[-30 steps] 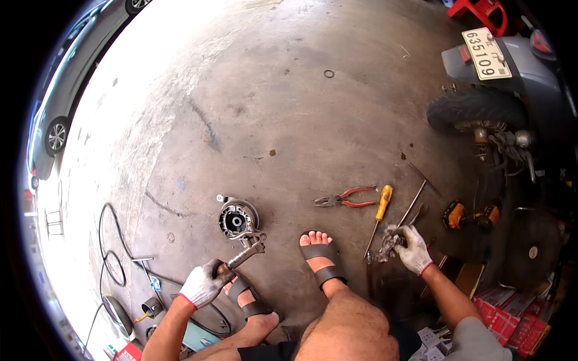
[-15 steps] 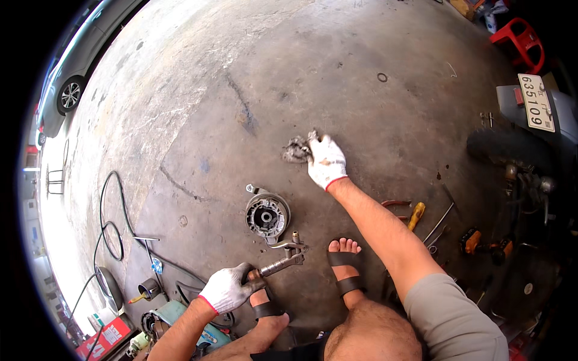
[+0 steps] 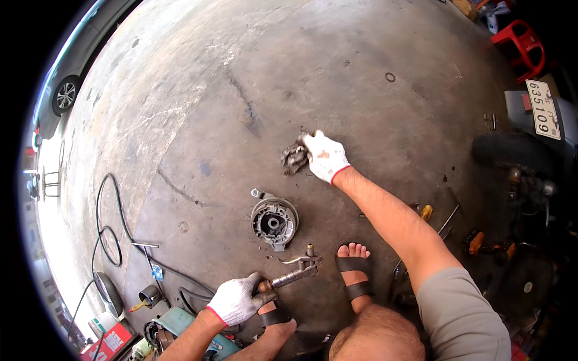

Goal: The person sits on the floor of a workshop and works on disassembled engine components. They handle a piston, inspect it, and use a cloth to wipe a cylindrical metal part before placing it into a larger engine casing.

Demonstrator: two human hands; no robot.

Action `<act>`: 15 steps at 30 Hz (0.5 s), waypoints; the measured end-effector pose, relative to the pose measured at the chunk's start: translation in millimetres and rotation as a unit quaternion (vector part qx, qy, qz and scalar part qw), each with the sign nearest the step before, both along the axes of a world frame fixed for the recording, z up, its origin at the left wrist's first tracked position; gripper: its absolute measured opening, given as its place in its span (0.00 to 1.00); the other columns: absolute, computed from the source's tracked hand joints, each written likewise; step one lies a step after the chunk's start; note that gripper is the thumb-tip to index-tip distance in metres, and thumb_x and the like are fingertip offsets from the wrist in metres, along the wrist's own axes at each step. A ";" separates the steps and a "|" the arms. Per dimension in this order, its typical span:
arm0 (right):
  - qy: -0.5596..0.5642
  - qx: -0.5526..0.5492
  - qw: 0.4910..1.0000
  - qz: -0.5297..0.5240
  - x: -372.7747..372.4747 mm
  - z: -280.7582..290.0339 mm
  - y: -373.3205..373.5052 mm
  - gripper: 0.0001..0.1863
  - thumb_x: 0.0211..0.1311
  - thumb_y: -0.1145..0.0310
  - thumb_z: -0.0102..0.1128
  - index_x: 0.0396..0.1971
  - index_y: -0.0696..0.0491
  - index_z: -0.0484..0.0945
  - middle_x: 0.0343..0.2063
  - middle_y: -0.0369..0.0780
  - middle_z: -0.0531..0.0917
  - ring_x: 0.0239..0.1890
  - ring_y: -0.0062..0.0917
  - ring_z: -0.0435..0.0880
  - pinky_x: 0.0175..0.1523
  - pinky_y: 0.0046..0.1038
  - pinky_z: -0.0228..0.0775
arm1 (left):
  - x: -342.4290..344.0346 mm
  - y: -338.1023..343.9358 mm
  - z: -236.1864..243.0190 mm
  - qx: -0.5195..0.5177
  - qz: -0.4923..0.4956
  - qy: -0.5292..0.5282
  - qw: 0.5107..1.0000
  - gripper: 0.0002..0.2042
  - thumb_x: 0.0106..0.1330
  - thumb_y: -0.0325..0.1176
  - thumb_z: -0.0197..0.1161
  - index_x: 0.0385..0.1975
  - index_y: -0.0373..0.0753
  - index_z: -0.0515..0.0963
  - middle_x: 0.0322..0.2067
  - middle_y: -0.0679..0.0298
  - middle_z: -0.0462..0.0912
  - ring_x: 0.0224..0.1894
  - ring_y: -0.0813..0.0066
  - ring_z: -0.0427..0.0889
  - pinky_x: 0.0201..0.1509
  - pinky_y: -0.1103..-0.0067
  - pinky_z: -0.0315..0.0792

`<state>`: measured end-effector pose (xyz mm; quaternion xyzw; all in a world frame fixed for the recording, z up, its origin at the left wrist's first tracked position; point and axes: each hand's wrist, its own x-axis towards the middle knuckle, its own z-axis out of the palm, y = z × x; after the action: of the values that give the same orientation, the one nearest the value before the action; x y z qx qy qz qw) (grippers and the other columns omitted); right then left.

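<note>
A metal air blow gun (image 3: 294, 277), with a thin curved lever and a brass-coloured tip, points away from my body. My left hand (image 3: 238, 299), in a white knit glove, is closed round its handle. Farther out, my right hand (image 3: 326, 156), gloved the same way, grips a dirty, crumpled grey rag (image 3: 294, 159) just over the concrete. Between the hands lies a round metal wheel hub (image 3: 274, 222) with a ribbed ring, a centre hole and a small arm at its upper left. The gun's tip is near the hub's lower right side, apart from it.
A black hose (image 3: 118, 198) loops across the floor at left. Nearby are a dark cup (image 3: 149, 295), a teal machine part (image 3: 180, 320) and a red box (image 3: 114, 342). At right lie a yellow-handled screwdriver (image 3: 426, 212), an orange-black power drill (image 3: 474, 242) and a motorcycle (image 3: 512, 153).
The view has shifted slightly, moving the hub and air gun a little rightward and down. The rag has changed shape under my right hand. Both hands keep their grips.
</note>
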<state>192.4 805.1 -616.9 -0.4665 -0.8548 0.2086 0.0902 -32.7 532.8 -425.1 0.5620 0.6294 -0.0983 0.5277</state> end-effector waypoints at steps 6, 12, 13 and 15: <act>-0.007 0.030 0.998 -0.063 -32.4 -5.5 19.4 0.15 0.65 0.72 0.51 0.49 0.50 0.80 0.46 0.52 0.80 0.46 0.44 0.86 0.51 0.40 0.80 | 5.6 10.5 -1.4 -0.026 -0.032 0.019 0.999 0.22 0.68 0.55 0.64 0.42 0.39 0.75 0.28 0.45 0.84 0.36 0.39 0.84 0.40 0.55 0.76; 0.009 -0.020 0.996 0.084 -13.8 -5.4 -35.7 0.14 0.64 0.70 0.53 0.48 0.48 0.82 0.45 0.51 0.80 0.46 0.43 0.85 0.50 0.41 0.79 | 19.2 16.8 14.5 -0.021 0.020 0.037 0.999 0.19 0.65 0.47 0.70 0.42 0.37 0.81 0.28 0.45 0.84 0.36 0.43 0.85 0.40 0.60 0.77; 0.003 -0.051 0.998 0.025 2.5 -3.5 -35.7 0.18 0.63 0.71 0.55 0.53 0.48 0.80 0.47 0.51 0.80 0.48 0.43 0.85 0.52 0.41 0.79 | 20.5 18.5 14.8 -0.022 0.030 0.042 0.998 0.17 0.64 0.45 0.71 0.41 0.36 0.81 0.26 0.46 0.83 0.34 0.44 0.85 0.39 0.61 0.76; 0.036 -0.052 0.993 -0.102 59.1 -0.4 -37.4 0.26 0.61 0.74 0.57 0.62 0.45 0.77 0.48 0.51 0.78 0.49 0.45 0.84 0.53 0.42 0.79 | 24.8 18.2 15.1 -0.023 0.044 0.032 0.998 0.17 0.63 0.43 0.72 0.40 0.35 0.81 0.26 0.48 0.84 0.33 0.46 0.86 0.39 0.62 0.77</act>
<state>251.5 767.8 -617.3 -0.5476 -0.7867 0.2597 0.1176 -7.9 551.1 -410.0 0.5183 0.6677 -0.1075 0.5235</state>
